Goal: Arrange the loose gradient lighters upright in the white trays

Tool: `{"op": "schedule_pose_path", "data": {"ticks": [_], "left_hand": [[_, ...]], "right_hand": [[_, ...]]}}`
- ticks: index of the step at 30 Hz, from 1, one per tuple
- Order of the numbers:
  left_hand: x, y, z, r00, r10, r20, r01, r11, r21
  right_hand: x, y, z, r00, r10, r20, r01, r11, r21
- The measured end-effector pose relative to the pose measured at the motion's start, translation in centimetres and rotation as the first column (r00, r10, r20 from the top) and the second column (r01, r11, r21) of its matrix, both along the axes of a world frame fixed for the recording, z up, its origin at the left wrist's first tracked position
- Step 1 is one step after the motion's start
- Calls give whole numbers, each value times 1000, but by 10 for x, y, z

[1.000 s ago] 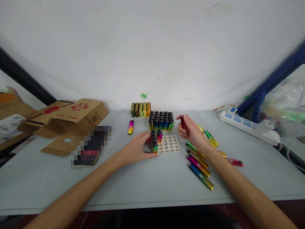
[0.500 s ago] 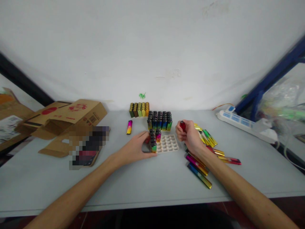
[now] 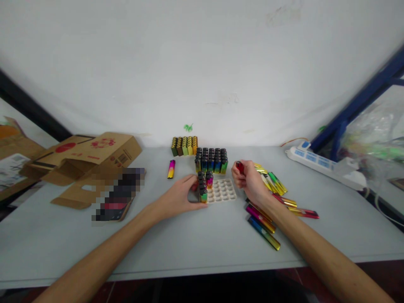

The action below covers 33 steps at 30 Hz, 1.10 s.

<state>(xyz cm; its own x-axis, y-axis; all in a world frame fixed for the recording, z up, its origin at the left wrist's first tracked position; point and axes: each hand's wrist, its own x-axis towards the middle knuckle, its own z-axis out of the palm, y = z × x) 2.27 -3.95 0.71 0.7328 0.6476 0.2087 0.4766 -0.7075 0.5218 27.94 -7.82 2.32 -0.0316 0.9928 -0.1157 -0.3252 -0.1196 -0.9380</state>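
Note:
My left hand (image 3: 178, 193) grips the left side of a white tray (image 3: 224, 191) with round pockets, thumb at the near corner and fingers at the far end. Upright lighters (image 3: 203, 185) with black tops fill the tray's left row. A pink lighter (image 3: 210, 180) stands at the far end of the row beside them. To the right of the tray, my right hand (image 3: 249, 179) is closed around a red lighter (image 3: 240, 167), held raised with its top end showing. Several shiny lighters (image 3: 263, 232) lie loose beside and beneath my right forearm.
Behind the tray stands a block of black-topped lighters (image 3: 211, 160), with a gold-topped block (image 3: 184, 145) further back. One pink-yellow lighter (image 3: 171, 169) lies alone. Cardboard boxes (image 3: 104, 147) and a blurred-out phone (image 3: 121, 195) are left; a power strip (image 3: 326, 166) is right.
My right hand, still around the red lighter, has shifted very slightly left. My left hand stays in place at the tray.

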Motion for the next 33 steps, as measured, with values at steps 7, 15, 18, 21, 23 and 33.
{"op": "schedule_pose_path", "data": {"ticks": [7,15,18,21,23,33], "left_hand": [[1,0,-1,1000,-2,9,2,1000,0],[1,0,1,1000,-4,-2,4,1000,-14],[1,0,2,1000,-2,-2,2,1000,-19],[1,0,2,1000,-3,-6,3,1000,-25],[1,0,2,1000,-6,-7,6,1000,-25],[1,1,0,1000,-7,3,7,1000,-15]], "right_hand": [[1,1,-4,998,32,-62,-29,998,54],[-2,0,-2,999,-7,36,7,1000,19],[0,-1,2,998,-36,59,36,999,13],[0,-1,4,997,-46,69,44,998,32],[0,-1,5,996,-48,79,45,998,38],[3,2,-2,1000,-15,17,14,998,62]]}}
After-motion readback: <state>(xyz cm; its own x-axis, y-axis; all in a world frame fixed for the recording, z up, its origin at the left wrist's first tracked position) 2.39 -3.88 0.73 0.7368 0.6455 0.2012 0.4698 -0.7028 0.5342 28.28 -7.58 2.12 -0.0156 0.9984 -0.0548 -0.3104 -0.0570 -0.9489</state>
